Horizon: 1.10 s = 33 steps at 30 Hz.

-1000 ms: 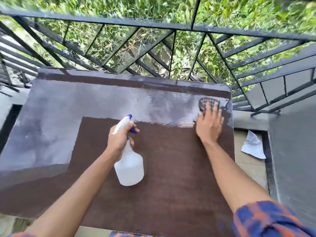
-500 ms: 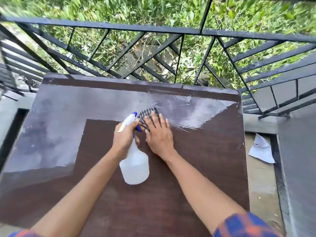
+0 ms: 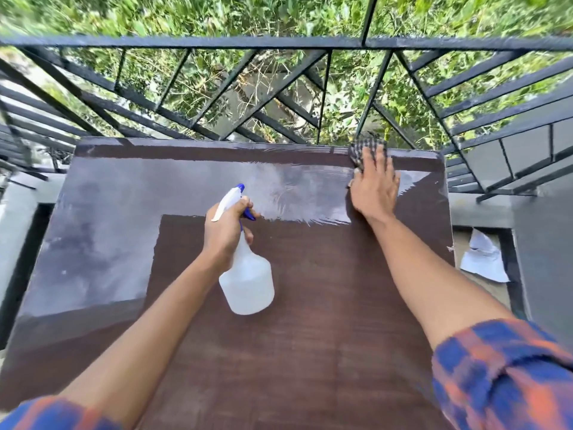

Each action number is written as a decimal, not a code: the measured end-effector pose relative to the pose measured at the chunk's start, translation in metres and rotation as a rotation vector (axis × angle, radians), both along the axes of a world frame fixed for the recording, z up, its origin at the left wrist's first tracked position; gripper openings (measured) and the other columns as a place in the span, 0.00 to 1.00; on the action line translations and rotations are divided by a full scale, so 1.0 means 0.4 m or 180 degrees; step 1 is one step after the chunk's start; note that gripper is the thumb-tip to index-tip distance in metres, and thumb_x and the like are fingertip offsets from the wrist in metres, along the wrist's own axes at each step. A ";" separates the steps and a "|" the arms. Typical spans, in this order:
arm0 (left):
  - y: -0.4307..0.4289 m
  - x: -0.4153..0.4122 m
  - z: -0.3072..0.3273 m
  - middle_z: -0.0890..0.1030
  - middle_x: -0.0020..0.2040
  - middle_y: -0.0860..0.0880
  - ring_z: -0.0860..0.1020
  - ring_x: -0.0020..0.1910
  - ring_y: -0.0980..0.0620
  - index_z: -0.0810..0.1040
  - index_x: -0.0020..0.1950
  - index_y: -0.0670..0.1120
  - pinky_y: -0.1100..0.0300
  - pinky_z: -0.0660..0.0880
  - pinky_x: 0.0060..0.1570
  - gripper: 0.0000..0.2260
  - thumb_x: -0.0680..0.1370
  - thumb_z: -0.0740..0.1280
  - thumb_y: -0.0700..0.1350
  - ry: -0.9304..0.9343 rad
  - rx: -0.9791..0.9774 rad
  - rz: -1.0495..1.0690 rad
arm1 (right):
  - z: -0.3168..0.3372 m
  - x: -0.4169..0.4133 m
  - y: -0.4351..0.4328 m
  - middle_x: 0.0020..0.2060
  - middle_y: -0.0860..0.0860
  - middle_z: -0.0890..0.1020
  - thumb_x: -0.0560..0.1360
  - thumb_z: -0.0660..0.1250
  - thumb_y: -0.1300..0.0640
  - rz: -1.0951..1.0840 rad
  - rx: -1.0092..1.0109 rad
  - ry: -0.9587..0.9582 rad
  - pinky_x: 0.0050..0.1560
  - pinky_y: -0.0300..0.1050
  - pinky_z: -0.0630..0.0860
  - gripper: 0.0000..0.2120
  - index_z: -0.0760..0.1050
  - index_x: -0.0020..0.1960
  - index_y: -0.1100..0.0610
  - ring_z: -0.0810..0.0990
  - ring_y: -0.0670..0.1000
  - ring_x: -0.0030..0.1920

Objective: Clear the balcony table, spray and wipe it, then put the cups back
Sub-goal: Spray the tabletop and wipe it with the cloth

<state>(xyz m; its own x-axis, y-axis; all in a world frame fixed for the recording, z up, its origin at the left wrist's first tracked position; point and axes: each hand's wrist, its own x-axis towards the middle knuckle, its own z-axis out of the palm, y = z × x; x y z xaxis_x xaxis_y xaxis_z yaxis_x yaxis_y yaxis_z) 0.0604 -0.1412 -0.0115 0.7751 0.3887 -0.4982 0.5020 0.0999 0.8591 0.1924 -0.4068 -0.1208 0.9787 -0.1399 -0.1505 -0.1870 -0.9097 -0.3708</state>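
Note:
The dark brown balcony table (image 3: 310, 352) fills the view, with a wet shiny streak across its far half. My left hand (image 3: 228, 232) grips the neck of a white spray bottle (image 3: 248, 287) with a blue trigger, held just above the table's middle. My right hand (image 3: 373, 187) presses flat on a checked cloth (image 3: 362, 150) at the table's far right corner, by the far edge. Most of the cloth is hidden under my fingers. No cups are in view.
A black metal railing (image 3: 279, 43) runs right behind the table's far edge, with green plants beyond it. A white crumpled paper (image 3: 483, 259) lies on the floor to the right of the table. A grey wall (image 3: 552, 243) stands at the right.
My right hand slid the cloth from the far right to beside the bottle, then back out to the far right corner, leaving a wet streak. The left hand with the bottle stayed put.

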 end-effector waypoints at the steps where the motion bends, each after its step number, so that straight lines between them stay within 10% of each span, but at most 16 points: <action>1: -0.007 0.003 -0.001 0.83 0.38 0.45 0.69 0.24 0.44 0.79 0.43 0.42 0.57 0.70 0.29 0.10 0.82 0.65 0.44 -0.0006 -0.0008 -0.0031 | -0.002 -0.013 -0.057 0.82 0.52 0.50 0.82 0.56 0.48 -0.0207 -0.0017 0.0014 0.78 0.64 0.49 0.29 0.52 0.81 0.47 0.51 0.59 0.81; 5: -0.050 0.014 -0.004 0.83 0.37 0.44 0.73 0.36 0.40 0.80 0.46 0.41 0.57 0.71 0.28 0.09 0.82 0.65 0.43 -0.0022 -0.0067 -0.0189 | -0.008 -0.078 -0.250 0.82 0.51 0.50 0.82 0.56 0.49 -0.0672 -0.0153 -0.0029 0.78 0.61 0.52 0.28 0.55 0.81 0.50 0.53 0.60 0.80; 17: -0.076 0.004 0.004 0.83 0.42 0.40 0.68 0.23 0.45 0.79 0.47 0.40 0.61 0.70 0.24 0.09 0.83 0.65 0.44 0.0043 -0.0214 -0.0287 | 0.006 -0.038 -0.263 0.82 0.53 0.49 0.81 0.58 0.51 -0.1201 -0.0057 0.0136 0.78 0.62 0.52 0.30 0.54 0.81 0.50 0.51 0.60 0.80; 22: -0.037 0.014 -0.008 0.84 0.38 0.44 0.72 0.33 0.40 0.80 0.45 0.41 0.58 0.70 0.27 0.10 0.83 0.66 0.44 0.0069 -0.0226 -0.0137 | 0.011 0.066 -0.201 0.82 0.53 0.44 0.83 0.56 0.51 -0.1319 -0.0014 0.0393 0.79 0.61 0.44 0.31 0.48 0.82 0.50 0.44 0.62 0.81; 33: 0.060 0.023 0.012 0.83 0.35 0.47 0.76 0.31 0.45 0.79 0.44 0.43 0.58 0.68 0.26 0.09 0.83 0.65 0.42 0.0038 -0.0168 0.0146 | 0.029 0.125 0.402 0.81 0.55 0.42 0.83 0.56 0.51 0.1056 0.0065 0.0445 0.78 0.66 0.39 0.32 0.44 0.82 0.46 0.40 0.63 0.80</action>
<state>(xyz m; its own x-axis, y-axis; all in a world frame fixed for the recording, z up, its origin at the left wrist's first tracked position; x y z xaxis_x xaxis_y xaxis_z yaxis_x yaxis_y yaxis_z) 0.0697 -0.1173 -0.0067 0.7509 0.3966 -0.5280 0.5061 0.1682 0.8460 0.2422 -0.2459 -0.1091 0.9400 0.1864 -0.2857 0.0670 -0.9221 -0.3811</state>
